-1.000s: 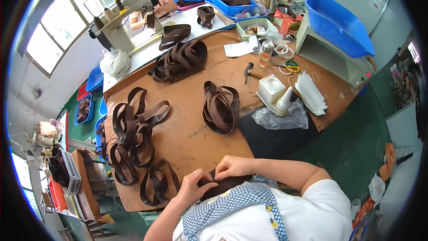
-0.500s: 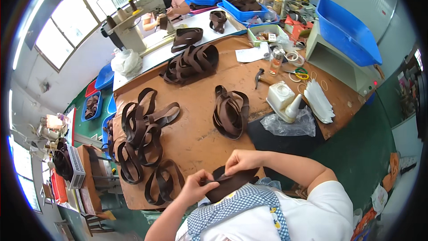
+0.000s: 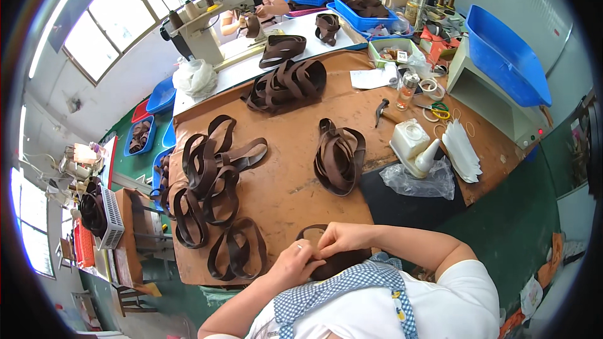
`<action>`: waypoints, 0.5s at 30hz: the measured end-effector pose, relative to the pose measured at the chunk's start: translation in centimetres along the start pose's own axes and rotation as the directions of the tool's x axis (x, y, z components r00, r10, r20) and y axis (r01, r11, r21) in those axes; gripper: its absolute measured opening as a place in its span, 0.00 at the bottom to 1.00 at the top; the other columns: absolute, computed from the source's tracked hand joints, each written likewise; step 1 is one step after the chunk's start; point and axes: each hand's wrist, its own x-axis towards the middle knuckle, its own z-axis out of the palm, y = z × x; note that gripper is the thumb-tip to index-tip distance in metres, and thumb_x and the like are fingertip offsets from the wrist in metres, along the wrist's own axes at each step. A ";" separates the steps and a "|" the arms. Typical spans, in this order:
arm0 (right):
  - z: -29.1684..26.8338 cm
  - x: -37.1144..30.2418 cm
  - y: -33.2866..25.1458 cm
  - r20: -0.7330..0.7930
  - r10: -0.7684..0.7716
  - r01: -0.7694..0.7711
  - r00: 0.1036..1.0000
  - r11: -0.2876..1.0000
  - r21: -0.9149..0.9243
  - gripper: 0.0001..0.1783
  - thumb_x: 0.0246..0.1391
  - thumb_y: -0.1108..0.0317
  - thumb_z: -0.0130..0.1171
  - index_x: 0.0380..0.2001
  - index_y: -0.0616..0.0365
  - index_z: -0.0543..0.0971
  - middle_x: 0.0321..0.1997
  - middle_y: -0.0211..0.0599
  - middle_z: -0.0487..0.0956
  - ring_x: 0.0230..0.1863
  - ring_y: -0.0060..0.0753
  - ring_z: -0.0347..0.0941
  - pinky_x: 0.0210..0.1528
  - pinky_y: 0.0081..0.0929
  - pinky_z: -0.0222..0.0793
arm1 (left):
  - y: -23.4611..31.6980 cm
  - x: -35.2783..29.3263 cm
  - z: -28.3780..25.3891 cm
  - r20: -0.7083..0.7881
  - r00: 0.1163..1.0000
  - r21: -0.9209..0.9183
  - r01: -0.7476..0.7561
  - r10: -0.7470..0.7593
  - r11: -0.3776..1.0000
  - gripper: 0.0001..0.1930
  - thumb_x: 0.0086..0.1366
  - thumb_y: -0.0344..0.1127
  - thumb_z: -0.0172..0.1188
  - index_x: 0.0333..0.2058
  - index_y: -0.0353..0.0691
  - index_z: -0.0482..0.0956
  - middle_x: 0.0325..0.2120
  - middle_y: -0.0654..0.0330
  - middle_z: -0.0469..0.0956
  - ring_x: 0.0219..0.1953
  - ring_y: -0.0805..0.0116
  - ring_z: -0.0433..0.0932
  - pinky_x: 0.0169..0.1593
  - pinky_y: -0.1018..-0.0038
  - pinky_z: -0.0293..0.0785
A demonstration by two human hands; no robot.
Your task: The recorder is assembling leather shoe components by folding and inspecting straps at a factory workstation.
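Note:
Close to my body, at the near edge of the brown work table (image 3: 282, 188), a dark brown strap (image 3: 342, 265) is in my hands. My left hand (image 3: 294, 266), with a ring on one finger, pinches it. My right hand (image 3: 347, 238) has its fingertips pressed together on the same strap, right beside the left ones. Part of the strap curves up behind the fingers as a loop. Left of my hands lies a loose brown strap loop (image 3: 237, 254), with several more loops (image 3: 200, 172) beyond it. Ahead sits a coiled strap bundle (image 3: 336, 163).
A larger strap bundle (image 3: 286, 91) lies farther back. To the right are a white glue bottle (image 3: 411, 141), clear plastic bag (image 3: 421, 179), black mat (image 3: 402, 204), hammer (image 3: 381, 112), scissors (image 3: 440, 112) and glass jar (image 3: 407, 88). Another person sews at a machine (image 3: 202, 37) at the far left.
My left hand has moved right, bringing its fingers against my right hand's. The strap piece has shifted between them, its loop now showing behind. The whole view has swung slightly left.

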 end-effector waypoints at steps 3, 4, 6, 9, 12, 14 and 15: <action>0.2 0.1 -1.0 0.126 0.011 -0.017 0.992 0.999 0.044 0.10 0.55 0.68 0.60 0.33 0.64 0.84 0.27 0.29 0.82 0.29 0.15 0.73 0.33 0.18 0.69 | 0.7 -0.5 -0.8 0.037 0.978 -0.139 0.207 -0.203 0.968 0.13 0.52 0.28 0.70 0.31 0.35 0.73 0.27 0.55 0.75 0.31 0.59 0.78 0.34 0.70 0.73; 0.1 -0.2 -1.2 0.077 -0.043 0.048 0.996 0.997 -0.063 0.10 0.55 0.68 0.60 0.33 0.65 0.84 0.27 0.29 0.82 0.29 0.15 0.72 0.33 0.18 0.69 | 0.3 -0.9 -1.1 0.068 0.958 -0.214 0.287 -0.279 0.934 0.13 0.53 0.28 0.70 0.31 0.35 0.73 0.27 0.55 0.76 0.31 0.59 0.78 0.34 0.71 0.73; -0.4 -0.4 -0.7 0.033 0.008 -0.008 0.999 1.000 -0.010 0.10 0.56 0.69 0.61 0.36 0.67 0.83 0.29 0.29 0.82 0.31 0.14 0.73 0.34 0.17 0.69 | 0.1 -1.3 -1.3 0.052 0.959 -0.219 0.284 -0.279 0.934 0.13 0.53 0.28 0.70 0.31 0.35 0.73 0.27 0.55 0.76 0.31 0.59 0.78 0.34 0.71 0.73; -0.3 0.2 -0.5 0.035 0.054 -0.054 0.998 0.999 -0.007 0.10 0.56 0.70 0.62 0.36 0.67 0.83 0.29 0.29 0.82 0.31 0.15 0.73 0.34 0.18 0.69 | -0.1 -1.3 -0.5 -0.012 0.976 -0.177 0.214 -0.219 0.961 0.13 0.52 0.28 0.70 0.31 0.35 0.73 0.27 0.55 0.75 0.31 0.59 0.77 0.34 0.71 0.73; 0.8 0.8 -1.8 0.130 0.028 -0.022 0.991 0.998 -0.053 0.11 0.56 0.69 0.62 0.36 0.67 0.83 0.29 0.30 0.82 0.31 0.15 0.73 0.35 0.17 0.70 | 0.1 -1.0 -0.2 -0.058 0.988 0.104 -0.136 0.143 0.985 0.13 0.52 0.29 0.71 0.31 0.36 0.73 0.27 0.55 0.75 0.30 0.60 0.77 0.34 0.71 0.73; 0.8 0.5 -1.9 0.084 -0.035 0.048 0.996 0.986 -0.162 0.10 0.55 0.68 0.62 0.33 0.66 0.83 0.28 0.30 0.82 0.29 0.15 0.73 0.33 0.18 0.69 | -0.1 -1.4 -1.0 -0.045 0.998 -0.057 0.040 -0.042 0.998 0.13 0.51 0.29 0.71 0.31 0.36 0.74 0.27 0.56 0.75 0.30 0.60 0.77 0.34 0.71 0.72; 0.7 0.1 -1.8 0.041 -0.102 0.109 0.994 0.959 -0.262 0.10 0.55 0.68 0.62 0.31 0.66 0.83 0.26 0.30 0.82 0.28 0.16 0.72 0.32 0.19 0.69 | -0.2 -1.8 -1.3 0.005 0.975 -0.219 0.218 -0.222 0.951 0.13 0.51 0.29 0.71 0.31 0.36 0.74 0.26 0.56 0.75 0.30 0.60 0.77 0.34 0.71 0.72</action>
